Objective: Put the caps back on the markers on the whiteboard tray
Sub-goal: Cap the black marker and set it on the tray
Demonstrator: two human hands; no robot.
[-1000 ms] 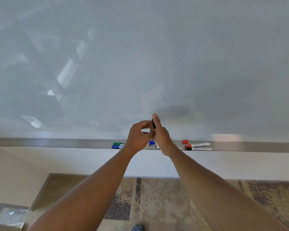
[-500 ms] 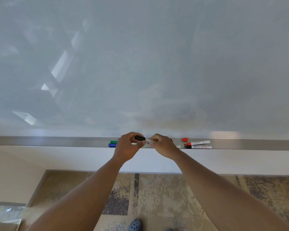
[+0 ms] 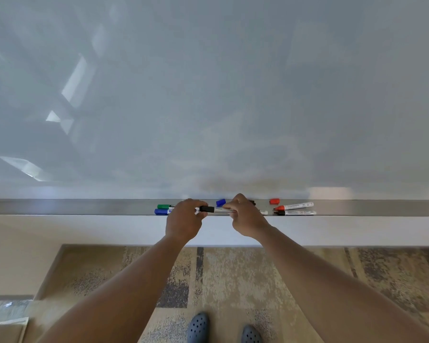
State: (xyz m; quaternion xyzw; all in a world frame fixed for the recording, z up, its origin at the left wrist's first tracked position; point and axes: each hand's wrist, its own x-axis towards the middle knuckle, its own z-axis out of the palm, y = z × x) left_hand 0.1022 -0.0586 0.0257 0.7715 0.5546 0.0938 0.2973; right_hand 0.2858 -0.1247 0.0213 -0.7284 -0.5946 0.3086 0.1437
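Both hands have dropped from board height to the steel tray [image 3: 84, 207]. Left hand [image 3: 183, 220] pinches the black cap end, right hand [image 3: 245, 219] grips the barrel of the white black-capped marker [image 3: 214, 209], lying lengthwise along the tray at frame centre.

the tray [image 3: 84, 207] runs along the foot of the whiteboard [image 3: 208, 95]. on it, two capped markers [image 3: 164, 209] lie left of the left hand [image 3: 183, 220]; two uncapped markers [image 3: 295, 209] lie right of the right hand [image 3: 245, 219], a loose cap [image 3: 274, 201] behind them, another cap [image 3: 220, 202] between the hands.
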